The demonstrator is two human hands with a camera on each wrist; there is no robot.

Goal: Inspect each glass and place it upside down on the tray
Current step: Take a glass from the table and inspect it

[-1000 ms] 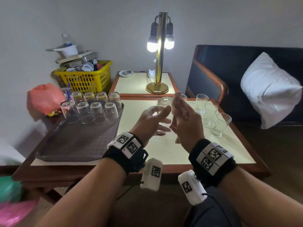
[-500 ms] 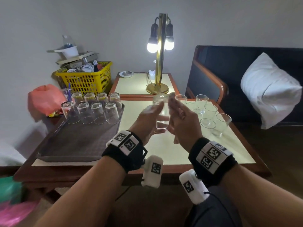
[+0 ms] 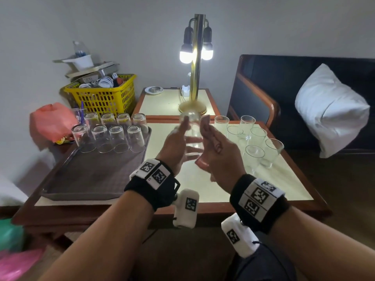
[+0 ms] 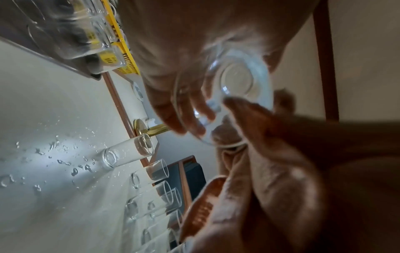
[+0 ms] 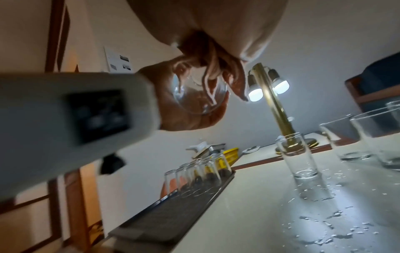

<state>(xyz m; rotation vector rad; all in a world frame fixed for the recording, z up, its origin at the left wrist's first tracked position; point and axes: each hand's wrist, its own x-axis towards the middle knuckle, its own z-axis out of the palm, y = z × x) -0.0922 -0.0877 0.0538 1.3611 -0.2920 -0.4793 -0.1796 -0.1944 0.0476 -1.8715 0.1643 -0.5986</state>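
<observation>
A clear glass (image 3: 191,134) hangs in the air above the cream table (image 3: 203,179), in front of the lamp. Its thick base (image 4: 238,82) points up and away from me. My left hand (image 3: 175,142) grips its left side and my right hand (image 3: 213,145) grips its right side, thumb near the rim. In the right wrist view the fingers (image 5: 216,75) curl over the glass (image 5: 194,97). The dark tray (image 3: 91,175) lies to the left, with several glasses upside down (image 3: 117,138) along its far end. Several upright glasses (image 3: 255,138) stand on the table to the right.
A brass lamp (image 3: 195,78) shines on the small table behind. A yellow basket (image 3: 103,94) and a pink bag (image 3: 50,120) sit beyond the tray. Water drops (image 5: 324,222) spot the table. A dark sofa with a white pillow (image 3: 328,110) stands at the right.
The glass lay on its side between my hands; both hands have turned it on end with its base up and lifted it a little toward the lamp.
</observation>
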